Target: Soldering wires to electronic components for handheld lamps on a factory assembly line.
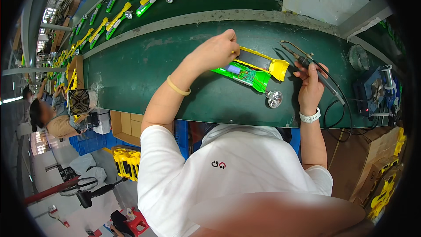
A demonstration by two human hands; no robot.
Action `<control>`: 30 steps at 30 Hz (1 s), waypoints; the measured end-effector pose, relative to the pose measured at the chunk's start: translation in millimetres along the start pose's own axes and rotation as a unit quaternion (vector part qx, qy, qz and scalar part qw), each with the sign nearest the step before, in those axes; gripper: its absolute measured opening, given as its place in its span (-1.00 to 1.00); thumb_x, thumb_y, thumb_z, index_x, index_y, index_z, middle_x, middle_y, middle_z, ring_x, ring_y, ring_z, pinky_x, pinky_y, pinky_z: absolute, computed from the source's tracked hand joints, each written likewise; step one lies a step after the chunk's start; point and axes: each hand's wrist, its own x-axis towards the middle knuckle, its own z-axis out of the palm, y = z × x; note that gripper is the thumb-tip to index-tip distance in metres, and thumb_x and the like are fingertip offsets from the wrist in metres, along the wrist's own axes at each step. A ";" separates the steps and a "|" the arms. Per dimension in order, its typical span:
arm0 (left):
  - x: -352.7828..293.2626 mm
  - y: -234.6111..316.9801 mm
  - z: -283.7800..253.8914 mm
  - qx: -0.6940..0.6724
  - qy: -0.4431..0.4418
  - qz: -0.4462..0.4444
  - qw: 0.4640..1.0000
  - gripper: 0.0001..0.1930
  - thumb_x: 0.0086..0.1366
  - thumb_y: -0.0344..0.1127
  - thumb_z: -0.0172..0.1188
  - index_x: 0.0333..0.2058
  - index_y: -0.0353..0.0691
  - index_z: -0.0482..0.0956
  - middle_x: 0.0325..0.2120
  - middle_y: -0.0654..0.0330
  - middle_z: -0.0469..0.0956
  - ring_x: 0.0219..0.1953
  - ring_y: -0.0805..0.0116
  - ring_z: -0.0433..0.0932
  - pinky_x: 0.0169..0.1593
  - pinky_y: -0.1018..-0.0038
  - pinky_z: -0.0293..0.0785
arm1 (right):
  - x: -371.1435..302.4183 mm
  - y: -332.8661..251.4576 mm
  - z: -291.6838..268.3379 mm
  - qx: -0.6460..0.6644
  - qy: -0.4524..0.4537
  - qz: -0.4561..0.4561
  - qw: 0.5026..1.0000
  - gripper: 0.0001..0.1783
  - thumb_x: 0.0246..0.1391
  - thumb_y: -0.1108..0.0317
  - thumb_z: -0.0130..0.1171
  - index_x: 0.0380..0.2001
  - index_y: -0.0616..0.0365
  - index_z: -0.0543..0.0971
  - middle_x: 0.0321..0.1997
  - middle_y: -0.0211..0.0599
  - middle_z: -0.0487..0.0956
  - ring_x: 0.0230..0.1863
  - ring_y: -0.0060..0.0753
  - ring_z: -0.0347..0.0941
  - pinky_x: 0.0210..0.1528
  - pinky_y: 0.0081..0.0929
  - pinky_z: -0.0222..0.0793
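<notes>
Head view: right fingers [312, 71] hold the soldering iron [331, 87]. Yellow case [278, 68] slants right from nearer left fingers [234, 49]; can't tell their grip

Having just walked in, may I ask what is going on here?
A person has the left hand at the left ends of a yellow shell and a green shell; the exact grip is hidden. The right hand holds a soldering iron, tip clear of both. The green shell shows a circuit board; a silver reflector lies by its right end.
</notes>
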 end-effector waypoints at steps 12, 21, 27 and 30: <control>-12.7 -24.2 -1.0 -0.069 0.093 0.148 0.982 -0.69 -0.03 -0.30 0.24 -0.25 -0.19 0.54 -0.11 0.05 0.48 0.03 0.03 0.39 0.07 0.23 0.30 | 5.7 -10.6 -21.9 0.008 0.054 -0.072 0.996 -0.76 0.18 0.35 -0.02 -0.14 0.17 0.26 -0.28 -0.08 0.51 -0.25 -0.18 0.54 -0.38 -0.53 0.47; -12.8 -51.9 10.2 -0.088 0.135 0.128 0.979 -0.58 -0.06 -0.41 0.23 -0.13 -0.11 0.49 -0.19 0.13 0.47 -0.09 0.14 0.43 0.01 0.29 0.34 | 7.2 2.5 -40.4 -0.065 0.059 -0.072 0.994 -0.74 0.26 0.22 -0.16 -0.15 0.20 0.28 -0.25 -0.09 0.52 -0.18 -0.34 0.50 -0.28 -0.58 0.38; 65.6 -184.7 -27.1 -0.012 0.232 -0.063 0.971 -0.51 -0.08 -0.33 0.23 -0.06 -0.02 0.46 -0.14 0.14 0.45 -0.07 0.13 0.42 -0.01 0.36 0.38 | 14.7 12.9 -44.5 -0.095 0.021 -0.052 0.994 -0.70 0.26 0.26 -0.16 -0.07 0.26 0.25 -0.17 -0.07 0.49 -0.14 -0.32 0.49 -0.27 -0.58 0.38; 72.9 -185.6 -25.2 0.048 0.262 -0.085 0.960 -0.44 -0.07 -0.27 0.24 0.01 0.04 0.41 -0.04 0.05 0.40 0.04 0.09 0.37 0.05 0.25 0.32 | 19.6 24.7 -63.1 -0.124 0.011 -0.084 0.989 -0.72 0.26 0.24 -0.14 -0.15 0.24 0.31 -0.23 -0.03 0.54 -0.30 -0.39 0.48 -0.30 -0.62 0.36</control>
